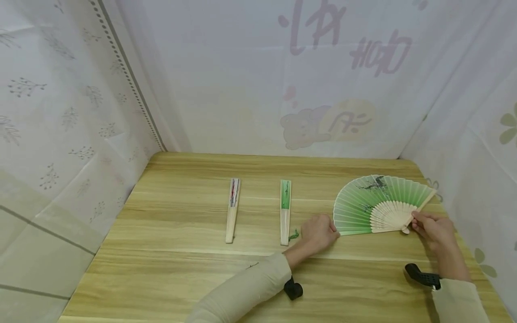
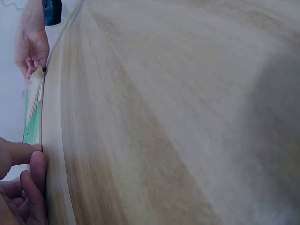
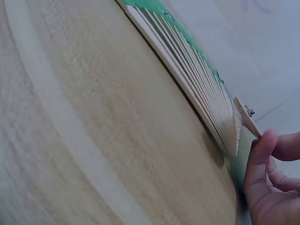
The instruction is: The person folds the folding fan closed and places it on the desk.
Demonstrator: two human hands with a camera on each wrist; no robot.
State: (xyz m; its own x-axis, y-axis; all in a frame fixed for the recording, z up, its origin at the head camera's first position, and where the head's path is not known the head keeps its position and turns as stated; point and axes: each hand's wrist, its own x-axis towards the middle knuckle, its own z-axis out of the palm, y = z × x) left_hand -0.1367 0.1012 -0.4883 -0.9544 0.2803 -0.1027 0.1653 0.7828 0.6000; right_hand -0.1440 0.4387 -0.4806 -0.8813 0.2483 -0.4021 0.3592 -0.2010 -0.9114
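A green folding fan (image 1: 355, 204) is spread wide at the right of the table, with pale ribs and a dark branch pattern on its leaf. My left hand (image 1: 319, 233) pinches the lower left tip of its leaf between thumb and finger. At the other side my right hand (image 1: 436, 229) pinches the outer rib near the pivot, as the right wrist view also shows on the ribs (image 3: 187, 79). In the left wrist view the fan (image 2: 33, 126) appears nearly edge-on, low over the tabletop, between the left fingers and the right hand (image 2: 33, 47).
Left of the hands lie two folded fans: a green one (image 1: 285, 211) with a green tassel (image 1: 294, 234), and one with a white and red pattern (image 1: 233, 211). Both rest on the wooden table (image 1: 161, 269). Patterned cloth (image 1: 226, 89) hangs behind and at the sides.
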